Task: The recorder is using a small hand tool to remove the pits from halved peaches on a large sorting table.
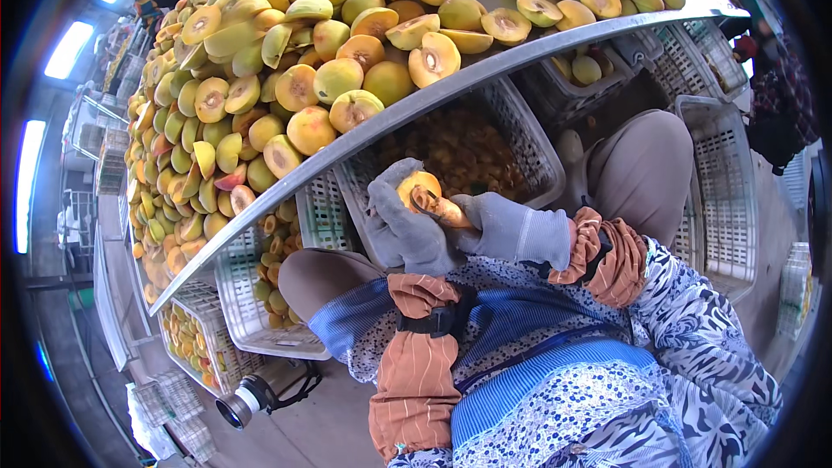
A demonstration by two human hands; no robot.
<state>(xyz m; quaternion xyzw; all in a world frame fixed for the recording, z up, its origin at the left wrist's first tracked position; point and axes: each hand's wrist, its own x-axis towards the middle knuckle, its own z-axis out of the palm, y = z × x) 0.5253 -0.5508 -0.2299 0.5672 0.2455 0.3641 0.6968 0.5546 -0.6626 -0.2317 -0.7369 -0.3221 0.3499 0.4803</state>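
My left hand (399,230), in a grey glove, is closed round a yellow peach half (419,183), its cut face turned partly up. In my right hand (517,229), gloved too, is a pitting tool with a wooden handle (452,214). The tool's curved metal loop touches the peach half. Both hands are above my lap, close to the table edge. Just beyond them a grey plastic crate (530,143) holds a mass of brown and orange bits, probably pits and scraps. Piled on the metal-edged table (485,65) are many halved peaches (338,78), several with pits showing.
Crates of peach halves stand at the left, one white crate (238,282) under the table edge and another (208,355) farther out. A grey crate (715,156) stands right of my knee. A camera-like object (251,400) lies on the floor, lower left. Someone in dark clothing (780,95) is at the far right.
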